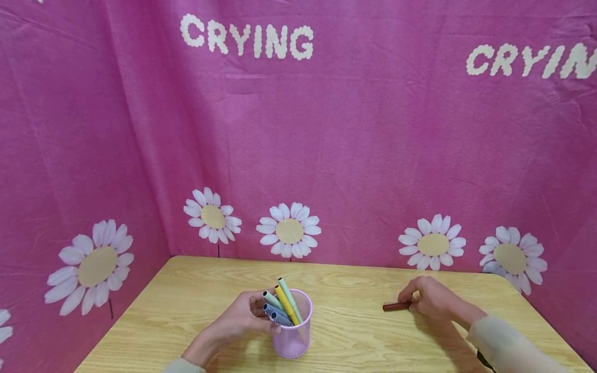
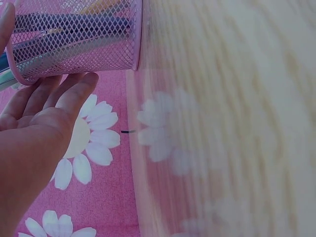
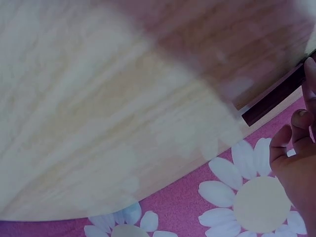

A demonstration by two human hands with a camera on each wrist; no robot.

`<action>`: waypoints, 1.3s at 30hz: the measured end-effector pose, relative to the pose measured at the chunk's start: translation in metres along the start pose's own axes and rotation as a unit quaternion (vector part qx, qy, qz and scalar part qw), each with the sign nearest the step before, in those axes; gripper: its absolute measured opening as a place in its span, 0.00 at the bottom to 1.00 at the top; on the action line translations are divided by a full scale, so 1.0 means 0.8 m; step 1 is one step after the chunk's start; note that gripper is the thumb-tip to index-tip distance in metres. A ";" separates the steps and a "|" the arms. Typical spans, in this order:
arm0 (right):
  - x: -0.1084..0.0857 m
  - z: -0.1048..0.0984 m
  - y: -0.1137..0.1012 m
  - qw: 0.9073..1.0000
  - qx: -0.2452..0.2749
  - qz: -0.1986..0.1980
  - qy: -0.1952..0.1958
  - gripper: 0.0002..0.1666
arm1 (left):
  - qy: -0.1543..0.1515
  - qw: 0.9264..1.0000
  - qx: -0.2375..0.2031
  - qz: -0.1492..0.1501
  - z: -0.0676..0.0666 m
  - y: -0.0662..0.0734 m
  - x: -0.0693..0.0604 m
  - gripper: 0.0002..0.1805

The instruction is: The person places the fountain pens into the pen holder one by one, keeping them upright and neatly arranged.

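A pink mesh pen cup (image 1: 291, 345) stands on the table, holding several markers, among them a yellow marker (image 1: 286, 305) and green and grey-blue ones leaning left. My left hand (image 1: 243, 315) grips the cup near its rim, thumb at the front and fingers behind. From the left wrist, the fingers of that hand (image 2: 42, 116) touch the mesh side of the cup (image 2: 101, 54). Further right, my right hand (image 1: 436, 300) pinches a dark red marker (image 1: 394, 306) by its right end. This marker (image 3: 276, 96) lies low at the tabletop in the right wrist view.
The light wood table (image 1: 345, 311) ends at a pink cloth (image 1: 354, 155) behind it, printed with white daisies and white letters. More of the cloth hangs along the left and right sides.
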State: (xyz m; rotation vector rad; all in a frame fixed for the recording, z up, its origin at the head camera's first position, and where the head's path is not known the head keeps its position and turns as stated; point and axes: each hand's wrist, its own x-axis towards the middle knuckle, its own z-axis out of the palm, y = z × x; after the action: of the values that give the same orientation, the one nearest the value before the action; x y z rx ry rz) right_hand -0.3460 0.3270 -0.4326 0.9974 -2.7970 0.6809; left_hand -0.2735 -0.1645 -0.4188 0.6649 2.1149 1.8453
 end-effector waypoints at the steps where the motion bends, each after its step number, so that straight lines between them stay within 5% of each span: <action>1: -0.002 0.001 -0.002 1.000 0.009 -0.005 0.002 0.17 | -0.001 1.000 0.000 0.001 0.000 0.000 0.000 0.30; 8: -0.013 0.005 -0.018 0.998 0.050 -0.030 0.012 0.15 | 0.000 1.000 0.001 0.000 -0.001 0.001 0.000 0.31; 26: -0.039 0.011 -0.052 0.994 0.106 0.020 -0.026 0.14 | -0.012 1.000 -0.010 0.016 -0.001 0.000 0.000 0.28; 39: -0.047 0.022 -0.069 0.986 0.154 -0.059 -0.034 0.11 | -0.010 1.000 -0.011 0.012 0.001 0.001 0.001 0.28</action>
State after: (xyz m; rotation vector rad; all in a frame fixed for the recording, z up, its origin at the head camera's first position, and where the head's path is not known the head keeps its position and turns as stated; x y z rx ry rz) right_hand -0.2812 0.3029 -0.4361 1.2462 -2.7135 1.1073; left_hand -0.2734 -0.1634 -0.4183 0.7043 2.0806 1.8642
